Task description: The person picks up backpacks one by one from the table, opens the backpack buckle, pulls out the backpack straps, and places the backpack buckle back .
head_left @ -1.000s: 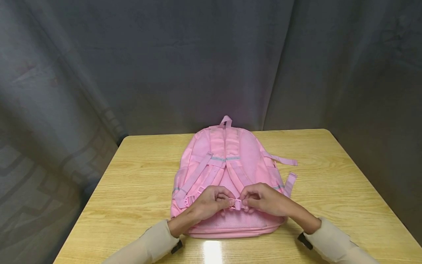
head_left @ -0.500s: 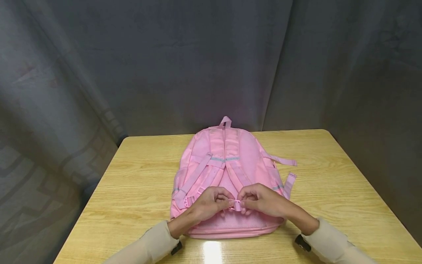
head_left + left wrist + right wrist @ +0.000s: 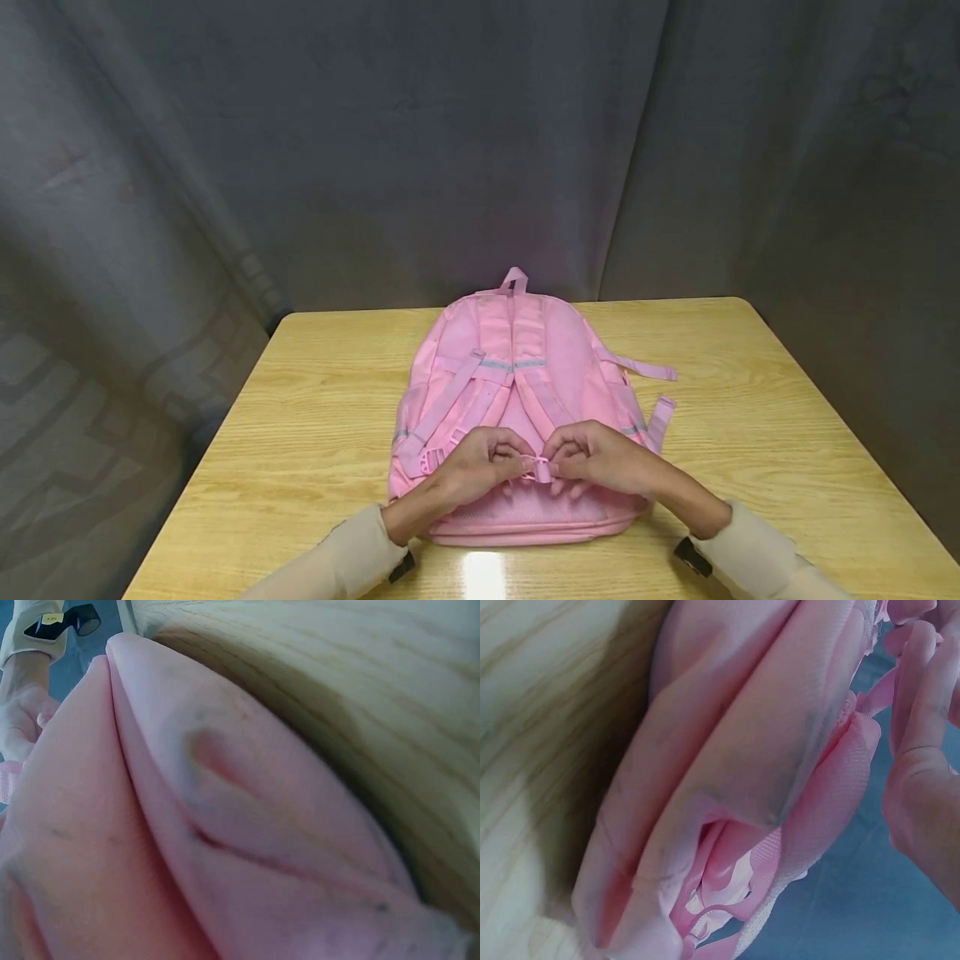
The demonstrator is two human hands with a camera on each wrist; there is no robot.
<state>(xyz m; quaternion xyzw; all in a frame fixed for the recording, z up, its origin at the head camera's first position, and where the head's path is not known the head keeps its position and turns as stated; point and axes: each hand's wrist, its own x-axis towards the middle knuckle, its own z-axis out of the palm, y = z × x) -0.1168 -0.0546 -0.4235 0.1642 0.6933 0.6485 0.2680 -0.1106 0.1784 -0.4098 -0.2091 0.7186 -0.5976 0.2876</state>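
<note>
A pink backpack [image 3: 513,404] lies on the table with its shoulder straps facing up. Over its lower back panel, a small pink plastic buckle [image 3: 542,471] sits between the two hands. My left hand [image 3: 483,462] pinches the buckle's left side between thumb and fingers. From the other side, my right hand [image 3: 592,454] pinches its right end, where the webbing is mostly hidden by the fingers. In the left wrist view, the backpack's bottom edge [image 3: 187,750] fills most of the picture. The right wrist view shows the right hand [image 3: 926,787] beside the bag's folded side.
Loose webbing straps stick out from the bag's right side, one upper strap [image 3: 648,367] and one lower strap [image 3: 660,421]. Another pink buckle [image 3: 432,460] lies at the bag's lower left. A wooden table [image 3: 315,400] bears it all, with a dark grey curtain [image 3: 450,150] behind.
Both hands stay at the buckle. The right hand has shifted slightly leftward and the buckle has turned a little between the fingers. The backpack stays in place.
</note>
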